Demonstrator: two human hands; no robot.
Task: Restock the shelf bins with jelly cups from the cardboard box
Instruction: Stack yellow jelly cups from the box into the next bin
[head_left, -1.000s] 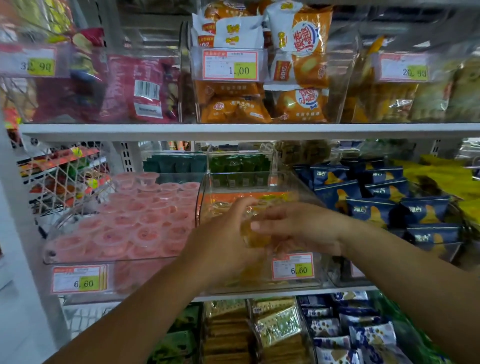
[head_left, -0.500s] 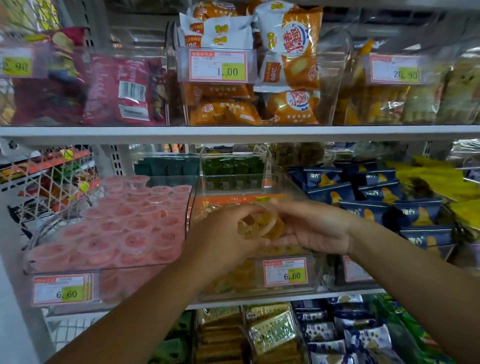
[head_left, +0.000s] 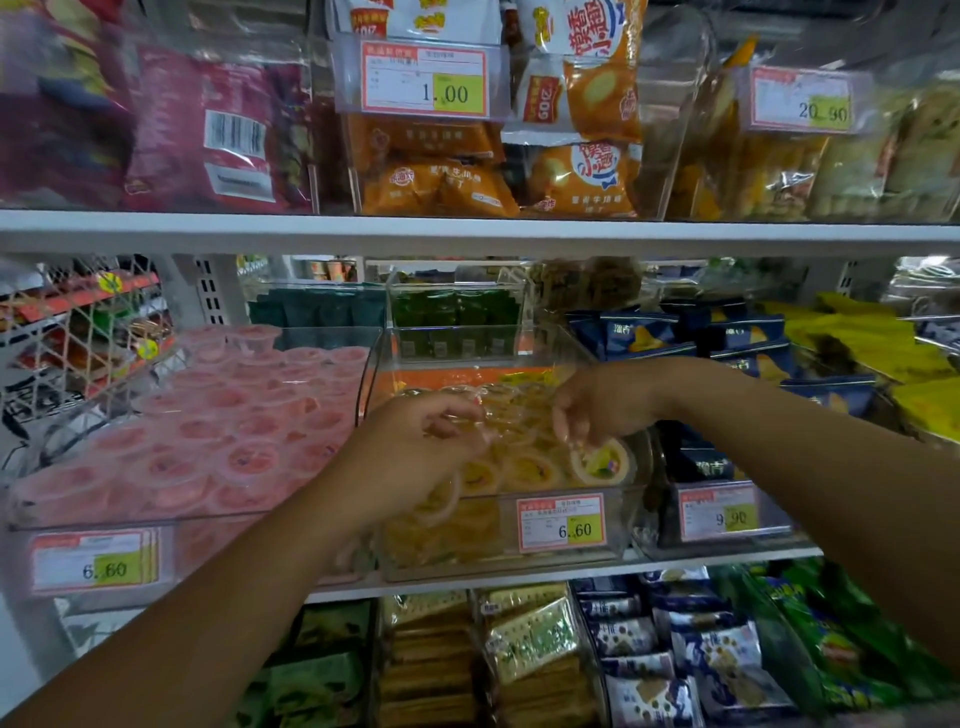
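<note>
The head camera faced white metal shelving (head_left: 467, 231) in a shop, its boards packed with clear bins of snacks. On the top board, orange snack packets (head_left: 441, 184) sat behind a red-and-yellow 1.00 price tag (head_left: 423, 80). On the middle board, pink jelly cups (head_left: 208, 431) filled the left clear plastic bin (head_left: 208, 553). Just beside it stood the central clear plastic bin (head_left: 621, 525), which held yellow jelly cups (head_left: 524, 467) and carried a 6.60 price tag (head_left: 561, 522) on its front wall. Dark blue snack bags (head_left: 649, 332) lay to the right and dark green packets (head_left: 457, 312) stood behind. Gold-wrapped cracker packs (head_left: 530, 639) lay on the board below.

Both hands reached over the central bin, apart from each other, with cups showing between them. The left hand (head_left: 415, 447) hung above the bin's left half, fingers loosely curled over the cups. Whether it held one could not be told through the glare of the plastic. The right hand (head_left: 602, 405) was over the right half with its fingers pointing down. Its fingertips (head_left: 563, 431) were just at the rim of a white-rimmed yellow jelly cup (head_left: 605, 462), which lay tilted toward the camera at the bin's front right corner. Whether those fingers pinched the cup or only touched it could not be told.
</note>
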